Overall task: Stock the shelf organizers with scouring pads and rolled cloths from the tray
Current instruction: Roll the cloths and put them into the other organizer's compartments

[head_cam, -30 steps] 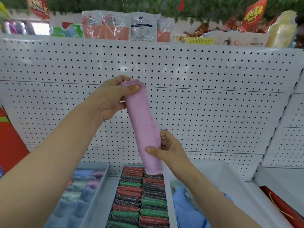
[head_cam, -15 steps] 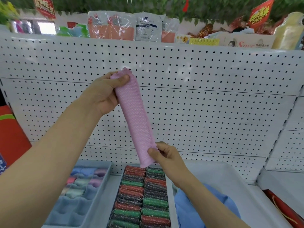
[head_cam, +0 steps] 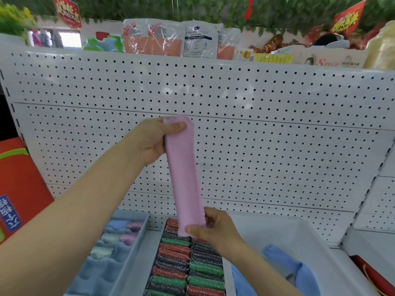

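Both hands grip the pink cloth (head_cam: 184, 174) at opposite ends.

Pink cloth (head_cam: 184, 174) — one; organizers — two (head_cam: 119, 251) (head_cam: 226, 274); tray (head_cam: 310, 233) — one; hands — two (head_cam: 149, 142) (head_cam: 215, 229).

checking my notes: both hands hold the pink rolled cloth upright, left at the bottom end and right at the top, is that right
Not quite. The head view shows the hands the other way round: the left hand grips the top end of the pink rolled cloth and the right hand pinches its bottom end. Both hold it roughly upright.
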Demonstrator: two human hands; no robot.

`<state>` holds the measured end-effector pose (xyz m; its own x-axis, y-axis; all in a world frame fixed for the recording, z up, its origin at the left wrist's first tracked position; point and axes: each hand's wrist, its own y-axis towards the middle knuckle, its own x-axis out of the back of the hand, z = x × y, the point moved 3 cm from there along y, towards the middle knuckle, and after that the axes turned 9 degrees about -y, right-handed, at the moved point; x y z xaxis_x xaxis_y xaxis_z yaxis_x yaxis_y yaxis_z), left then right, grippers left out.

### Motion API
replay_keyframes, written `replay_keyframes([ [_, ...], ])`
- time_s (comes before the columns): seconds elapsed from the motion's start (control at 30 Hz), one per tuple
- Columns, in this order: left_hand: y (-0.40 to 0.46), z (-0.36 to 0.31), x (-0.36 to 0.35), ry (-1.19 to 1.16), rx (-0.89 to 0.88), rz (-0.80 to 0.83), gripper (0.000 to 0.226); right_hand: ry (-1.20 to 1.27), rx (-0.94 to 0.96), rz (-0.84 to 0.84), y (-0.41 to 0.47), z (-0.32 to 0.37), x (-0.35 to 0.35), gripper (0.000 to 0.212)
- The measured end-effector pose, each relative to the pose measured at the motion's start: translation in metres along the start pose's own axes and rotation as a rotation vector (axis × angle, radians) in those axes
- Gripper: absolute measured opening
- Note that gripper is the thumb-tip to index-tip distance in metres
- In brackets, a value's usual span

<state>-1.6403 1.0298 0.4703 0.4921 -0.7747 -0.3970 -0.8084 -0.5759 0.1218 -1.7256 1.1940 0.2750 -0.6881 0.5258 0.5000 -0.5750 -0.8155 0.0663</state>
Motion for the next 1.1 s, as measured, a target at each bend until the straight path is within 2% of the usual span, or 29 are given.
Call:
replay_keyframes([
  [0.07,-0.002,0.016,0.0,0.071,0.063,0.03,0.029,-0.12,-0.02,0.126,-0.001,0.0,0.005,0.05],
  [0.1,-0.002,0.022,0.001,0.086,0.085,0.041,0.028,-0.109,-0.01,0.129,0.0,0.006,0.012,0.059],
  [0.2,-0.001,0.033,-0.001,0.107,0.139,0.068,0.029,0.092,0.121,-0.013,0.01,0.042,0.038,0.068],
  [0.3,0.001,0.038,-0.002,0.122,0.151,0.091,0.03,0.186,0.201,0.022,0.023,0.063,0.037,0.053],
  [0.4,0.004,0.037,0.003,0.128,0.153,0.086,0.033,0.295,0.127,0.125,0.028,0.061,0.028,0.031],
  [0.5,0.006,0.033,0.012,0.159,0.15,0.067,0.032,0.334,0.064,0.244,0.024,0.059,0.023,0.025],
  [0.6,0.008,0.031,0.024,0.18,0.16,0.044,0.032,0.318,0.115,0.294,0.017,0.068,0.026,0.024],
  [0.7,0.007,0.034,0.036,0.181,0.217,0.04,0.029,0.239,0.251,0.25,0.007,0.089,0.034,0.024],
  [0.8,0.002,0.042,0.041,0.19,0.302,0.099,0.028,-0.028,0.454,0.061,0.002,0.109,0.043,0.02],
  [0.87,-0.002,0.05,0.041,0.175,0.374,0.156,0.035,-0.096,0.546,-0.018,0.0,0.119,0.048,0.018],
  [0.97,-0.009,0.063,0.039,0.081,0.477,0.219,0.035,0.002,0.585,0.003,-0.004,0.132,0.052,0.02],
  [1.1,-0.013,0.081,0.035,-0.066,0.53,0.24,0.022,0.341,0.453,-0.04,0.0,0.139,0.052,0.023],
])
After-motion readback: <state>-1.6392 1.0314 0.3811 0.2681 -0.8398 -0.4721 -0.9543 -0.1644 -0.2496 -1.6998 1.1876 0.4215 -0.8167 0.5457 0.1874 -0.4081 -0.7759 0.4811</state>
